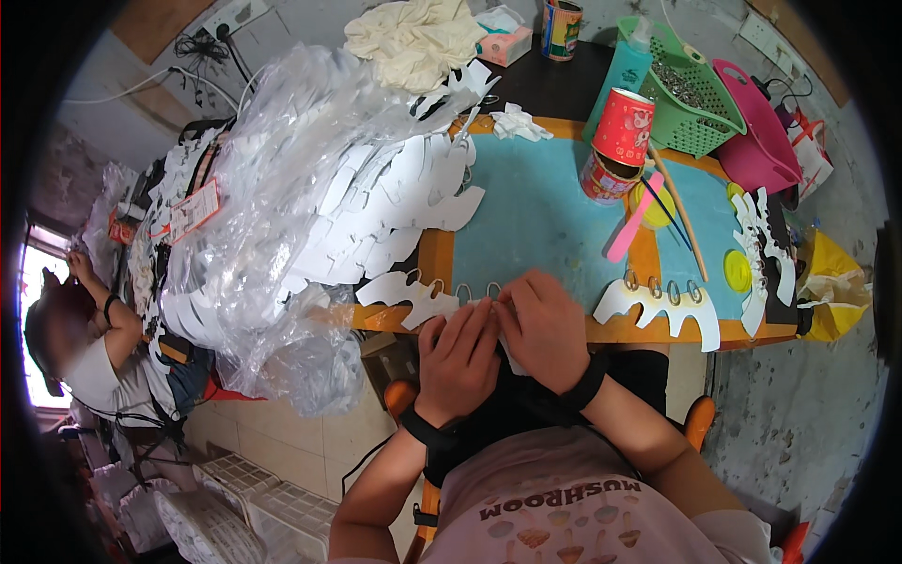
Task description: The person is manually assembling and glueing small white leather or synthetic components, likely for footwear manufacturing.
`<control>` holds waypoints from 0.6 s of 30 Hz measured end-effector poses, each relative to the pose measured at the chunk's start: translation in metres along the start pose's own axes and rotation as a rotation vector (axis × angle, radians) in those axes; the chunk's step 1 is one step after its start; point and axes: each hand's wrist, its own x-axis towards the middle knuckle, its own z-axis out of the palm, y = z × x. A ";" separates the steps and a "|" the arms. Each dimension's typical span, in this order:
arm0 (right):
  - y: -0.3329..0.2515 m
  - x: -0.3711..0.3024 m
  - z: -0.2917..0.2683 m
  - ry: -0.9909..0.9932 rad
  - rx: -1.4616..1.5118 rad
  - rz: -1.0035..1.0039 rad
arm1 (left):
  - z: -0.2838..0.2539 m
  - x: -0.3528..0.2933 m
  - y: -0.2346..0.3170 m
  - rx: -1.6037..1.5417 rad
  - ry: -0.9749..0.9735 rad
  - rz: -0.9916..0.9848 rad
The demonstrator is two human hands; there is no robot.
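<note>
Close to the table's front edge, my left hand [458,362] grips a white scalloped cut-out piece [406,295], fingers bent over it. Metal rings [464,292] stand along its upper edge. My right hand [543,329] touches the left one, thumb and fingers pinched together at the piece's other end. Whether a ring sits in that pinch is hidden. To the right lies a similar white scalloped piece [697,315] carrying several metal rings [674,292].
White cut-outs [376,211] and clear plastic [272,179] heap at left. Red cans [624,129], a pink spatula [631,226], a wooden stick [678,202] and a green basket of metal bits [691,94] stand or lie at right. Another person [89,329] is at far left.
</note>
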 end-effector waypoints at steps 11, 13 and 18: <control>0.005 -0.021 0.002 -0.022 -0.092 -0.063 | -0.006 0.016 0.011 -0.083 0.001 -0.097; 0.007 -0.021 0.001 -0.015 -0.094 -0.083 | -0.005 0.020 0.015 -0.125 0.051 -0.157; 0.011 -0.025 -0.003 0.035 0.144 -0.040 | -0.006 0.030 0.026 -0.129 0.060 -0.260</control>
